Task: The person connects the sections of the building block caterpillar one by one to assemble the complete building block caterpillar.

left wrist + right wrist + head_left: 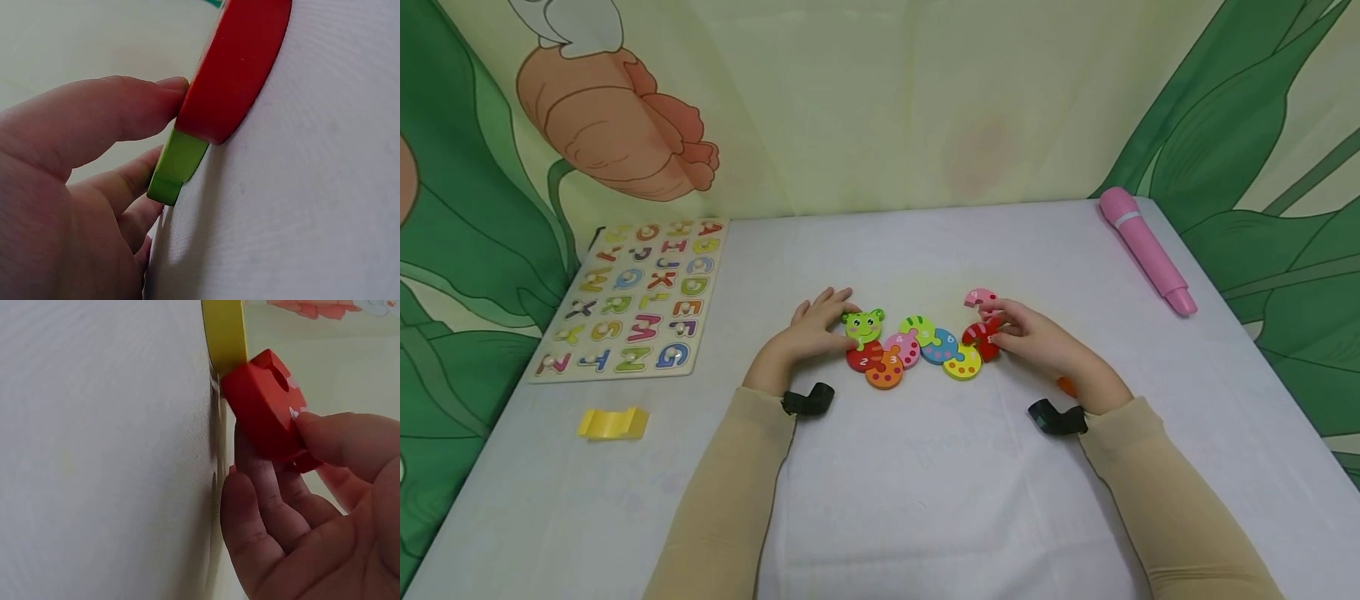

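A row of joined, numbered caterpillar puzzle pieces lies mid-table, its green smiling head at the left end. My left hand rests beside that head with relaxed fingers; in the left wrist view the thumb touches the edge of the red piece next to the green one. At the other end, my right hand pinches a red puzzle piece between thumb and fingers. That piece is tilted, against or close beside the yellow piece. Just behind the right fingers lies a pink piece.
An orange piece is partly hidden by the right wrist. To the left are an alphabet board and a yellow wavy block. A pink microphone-shaped toy lies at the back right. A printed curtain hangs behind the table.
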The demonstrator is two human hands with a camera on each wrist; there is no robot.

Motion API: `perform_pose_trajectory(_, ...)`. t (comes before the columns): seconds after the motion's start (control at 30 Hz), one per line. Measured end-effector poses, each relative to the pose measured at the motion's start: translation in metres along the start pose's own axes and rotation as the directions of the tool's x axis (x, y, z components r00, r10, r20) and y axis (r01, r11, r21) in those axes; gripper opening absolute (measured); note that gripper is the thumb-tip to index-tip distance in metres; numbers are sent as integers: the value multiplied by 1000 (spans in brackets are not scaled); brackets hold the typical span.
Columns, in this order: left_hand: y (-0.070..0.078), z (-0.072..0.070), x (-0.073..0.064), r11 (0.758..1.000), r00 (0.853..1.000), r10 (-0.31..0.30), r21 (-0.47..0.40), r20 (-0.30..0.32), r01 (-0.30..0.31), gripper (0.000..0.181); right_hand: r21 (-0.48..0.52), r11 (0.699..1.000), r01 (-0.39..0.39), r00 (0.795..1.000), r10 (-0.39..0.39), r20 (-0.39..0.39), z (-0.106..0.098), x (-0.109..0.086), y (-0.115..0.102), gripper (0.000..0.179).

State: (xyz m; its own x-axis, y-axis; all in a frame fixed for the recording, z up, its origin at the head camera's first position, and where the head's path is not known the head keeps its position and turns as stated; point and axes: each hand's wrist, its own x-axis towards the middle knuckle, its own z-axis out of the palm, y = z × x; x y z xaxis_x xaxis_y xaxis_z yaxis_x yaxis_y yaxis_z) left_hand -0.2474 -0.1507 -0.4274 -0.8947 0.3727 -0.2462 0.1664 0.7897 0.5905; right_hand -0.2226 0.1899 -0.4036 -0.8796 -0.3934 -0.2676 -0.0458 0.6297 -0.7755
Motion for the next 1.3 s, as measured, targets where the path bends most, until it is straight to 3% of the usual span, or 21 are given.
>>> perform_pose_trajectory(0.23, 0, 1, 0, 1000, 1000, -8, -2, -2, 8, 51, -25, 1000, -5, 1000, 5, -1, 1, 0, 0, 39)
perform_pose_trajectory(0.37, 0, 1, 0, 1000, 1000, -1, 1, -2, 1, 51, -68, 998, -11, 999, 14, 40, 1, -2, 0, 50)
perform_pose_trajectory(0.5, 0, 2, 0, 1000, 1000, 2, 4, -2, -2, 51, -122, 992, 42, 997, -35, 63, 2, -2, 1, 55)
perform_pose_trajectory(0.63, 0, 2, 0, 1000, 1000, 1, 4, -3, -1, 51, -179, 981, 74, 996, -64, 60, 3, -2, 2, 50)
perform_pose_trajectory(0.9, 0, 3, 0, 1000, 1000, 5, -7, -7, -5, 51, -231, 971, 60, 998, -58, 18, 3, -5, -2, 46)
perform_pose_trajectory(1.17, 0, 1, 1, 1000, 1000, -1, -12, -3, 1, 52, -225, 974, -8, 999, -2, -44, -17, -11, -11, 48)
perform_pose_trajectory(1.3, 0, 0, 1, 1000, 1000, 1, -12, -2, -1, 51, -215, 977, 10, 999, -17, -30, -29, -3, -16, 51)
